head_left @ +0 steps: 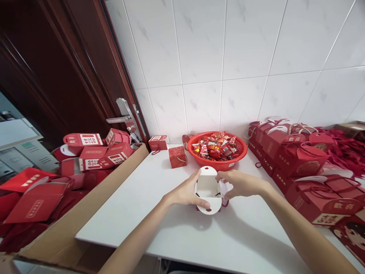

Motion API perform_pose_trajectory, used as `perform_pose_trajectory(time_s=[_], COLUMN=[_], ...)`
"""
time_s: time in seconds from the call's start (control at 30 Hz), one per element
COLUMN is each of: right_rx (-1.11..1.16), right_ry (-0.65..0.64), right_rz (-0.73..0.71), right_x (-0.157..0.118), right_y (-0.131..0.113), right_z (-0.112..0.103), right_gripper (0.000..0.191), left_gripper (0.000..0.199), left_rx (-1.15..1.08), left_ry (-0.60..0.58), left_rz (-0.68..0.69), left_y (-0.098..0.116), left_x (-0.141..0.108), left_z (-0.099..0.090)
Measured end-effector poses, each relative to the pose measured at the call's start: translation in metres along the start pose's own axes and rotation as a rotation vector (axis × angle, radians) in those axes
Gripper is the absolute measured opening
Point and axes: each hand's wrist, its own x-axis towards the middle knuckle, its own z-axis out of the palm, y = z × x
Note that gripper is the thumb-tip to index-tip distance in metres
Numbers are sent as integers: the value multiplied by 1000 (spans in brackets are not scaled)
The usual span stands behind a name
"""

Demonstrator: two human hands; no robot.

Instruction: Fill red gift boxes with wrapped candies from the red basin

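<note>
A small red gift box with a white inside (207, 185) stands on the white table, its top flaps spread apart. No contents show in the part of its inside that I can see. My left hand (186, 193) grips the box from the left, its thumb lying over the near rounded flap. At the right edge, my right hand (238, 183) pinches a white side flap between thumb and fingers. A dark red cord loop peeks out below that side. Just behind the box is a red plastic basket (242, 154) heaped with wrapped candies (216, 146).
Beside the basket stand a patterned red box (177, 157) and another red box (158, 143). Closed red boxes with cords (302, 158) are stacked along the right. On the left, a cardboard carton (94, 207) holds several red boxes (37, 201). A tiled wall and a door (71, 64) lie behind.
</note>
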Motion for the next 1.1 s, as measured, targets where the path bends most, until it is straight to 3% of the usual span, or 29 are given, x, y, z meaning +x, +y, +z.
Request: perform_pose_trajectory(time_s=[0.23, 0.47, 0.8, 0.93, 1.1], right_rx=[-14, 3, 87, 187, 234], right_ry=[-26, 35, 160, 210, 303], right_rz=[30, -14, -25, -67, -66], right_x=[6, 13, 1, -3, -6], right_y=[-2, 4, 13, 12, 14], right_z=[-5, -4, -29, -41, -49], right_gripper=[45, 49, 32, 29, 28], left_gripper=[106, 93, 117, 114, 99], left_rx=[43, 169, 277, 317, 332], left_ry=[154, 281, 430, 436, 468], left_rz=[-110, -91, -139, -105, -26], left_y=[-17, -20, -48, -49, -45], left_x=[6, 20, 26, 24, 15], left_z=[0, 2, 14, 17, 7])
